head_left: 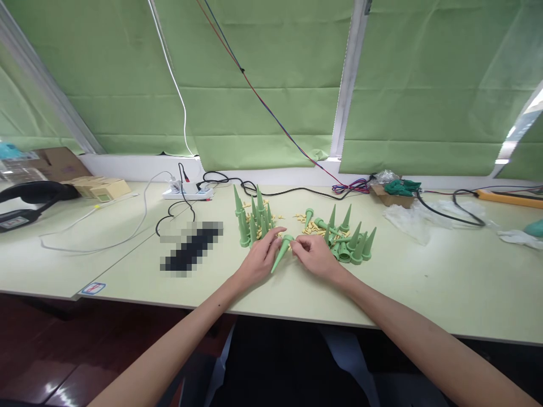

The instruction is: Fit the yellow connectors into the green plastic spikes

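Observation:
A green plastic spike (281,254), wide at one end and pointed at the other, is held at a tilt just above the table. My left hand (259,260) is closed around it, thumb and fingers near its wide end. Pinched fingers of my right hand (314,254) meet at that wide end; whatever is between them is too small or hidden to make out. Several similar spikes (253,225) stand upright beyond my left hand. More green spikes (357,249), some upright and some lying, are beside my right hand. Small yellow plastic pieces (313,228) lie scattered among both groups.
A white power strip (188,192) with black cables sits at the back. Left of it are small boxes (106,189) and black headphones (38,195). A blurred dark object (190,249) lies left of my hands. Back right are a cardboard box (392,198) and plastic bags (409,220).

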`<state>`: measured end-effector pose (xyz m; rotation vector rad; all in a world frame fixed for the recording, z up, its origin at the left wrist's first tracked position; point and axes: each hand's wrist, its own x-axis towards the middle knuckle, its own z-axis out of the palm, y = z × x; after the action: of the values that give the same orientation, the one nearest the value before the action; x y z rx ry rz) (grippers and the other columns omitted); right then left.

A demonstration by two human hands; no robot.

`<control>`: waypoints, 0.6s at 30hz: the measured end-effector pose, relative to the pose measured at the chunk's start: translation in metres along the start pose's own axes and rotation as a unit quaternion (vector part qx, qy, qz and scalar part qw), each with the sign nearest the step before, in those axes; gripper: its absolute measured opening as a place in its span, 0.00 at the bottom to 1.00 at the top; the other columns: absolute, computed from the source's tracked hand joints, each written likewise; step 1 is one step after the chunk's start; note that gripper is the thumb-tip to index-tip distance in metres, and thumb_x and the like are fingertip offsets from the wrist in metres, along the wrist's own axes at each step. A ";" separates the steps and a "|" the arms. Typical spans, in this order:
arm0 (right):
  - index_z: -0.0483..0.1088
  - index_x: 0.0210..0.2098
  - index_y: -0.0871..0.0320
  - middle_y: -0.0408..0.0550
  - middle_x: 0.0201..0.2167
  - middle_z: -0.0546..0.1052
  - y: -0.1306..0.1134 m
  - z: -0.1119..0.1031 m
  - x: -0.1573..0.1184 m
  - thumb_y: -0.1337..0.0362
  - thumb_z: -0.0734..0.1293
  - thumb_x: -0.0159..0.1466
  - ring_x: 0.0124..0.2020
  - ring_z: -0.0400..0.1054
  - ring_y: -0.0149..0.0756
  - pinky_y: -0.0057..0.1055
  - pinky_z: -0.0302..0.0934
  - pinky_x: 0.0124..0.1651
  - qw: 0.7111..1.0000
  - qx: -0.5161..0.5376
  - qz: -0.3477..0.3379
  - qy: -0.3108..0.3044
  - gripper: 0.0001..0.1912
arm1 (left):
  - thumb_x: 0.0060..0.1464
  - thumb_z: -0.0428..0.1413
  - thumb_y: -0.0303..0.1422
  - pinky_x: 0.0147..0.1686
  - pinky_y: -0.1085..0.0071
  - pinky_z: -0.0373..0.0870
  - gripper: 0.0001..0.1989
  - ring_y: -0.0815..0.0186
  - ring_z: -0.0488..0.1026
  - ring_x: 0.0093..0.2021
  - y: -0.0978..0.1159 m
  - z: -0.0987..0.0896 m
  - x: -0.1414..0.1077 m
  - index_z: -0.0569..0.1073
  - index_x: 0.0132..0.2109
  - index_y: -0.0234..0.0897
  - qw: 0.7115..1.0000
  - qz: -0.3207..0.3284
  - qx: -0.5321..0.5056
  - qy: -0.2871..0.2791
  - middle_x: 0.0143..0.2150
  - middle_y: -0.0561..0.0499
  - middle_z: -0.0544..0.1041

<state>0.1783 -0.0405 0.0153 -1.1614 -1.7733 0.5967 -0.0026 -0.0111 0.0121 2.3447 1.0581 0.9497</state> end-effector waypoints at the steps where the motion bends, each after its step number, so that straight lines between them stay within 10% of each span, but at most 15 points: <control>1: 0.59 0.17 0.57 0.39 0.13 0.59 0.000 -0.001 0.001 0.60 0.59 0.64 0.18 0.52 0.28 0.28 0.49 0.26 1.000 0.003 0.011 0.004 0.20 | 0.66 0.41 0.37 0.32 0.73 0.62 0.18 0.70 0.64 0.25 0.000 0.000 0.000 0.64 0.59 0.40 1.000 0.006 -0.002 0.001 0.27 0.55 0.70; 12: 0.64 0.18 0.58 0.38 0.10 0.62 0.004 0.000 0.002 0.59 0.54 0.69 0.16 0.57 0.29 0.27 0.53 0.29 0.998 -0.012 0.053 -0.016 0.24 | 0.62 0.50 0.41 0.23 0.73 0.59 0.13 0.77 0.60 0.21 -0.001 0.005 -0.001 0.72 0.39 0.36 0.999 0.024 -0.032 -0.005 0.44 0.49 0.75; 18: 0.64 0.17 0.58 0.40 0.14 0.64 0.008 0.003 0.002 0.56 0.56 0.69 0.18 0.56 0.29 0.28 0.50 0.29 0.996 -0.091 0.001 0.012 0.26 | 0.62 0.50 0.41 0.25 0.72 0.59 0.16 0.73 0.60 0.22 -0.005 0.007 -0.001 0.68 0.30 0.35 0.999 0.032 0.002 0.029 0.32 0.50 0.74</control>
<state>0.1791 -0.0348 0.0082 -1.2890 -1.8355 0.4280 -0.0002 -0.0090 0.0037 2.3809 1.0124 1.0470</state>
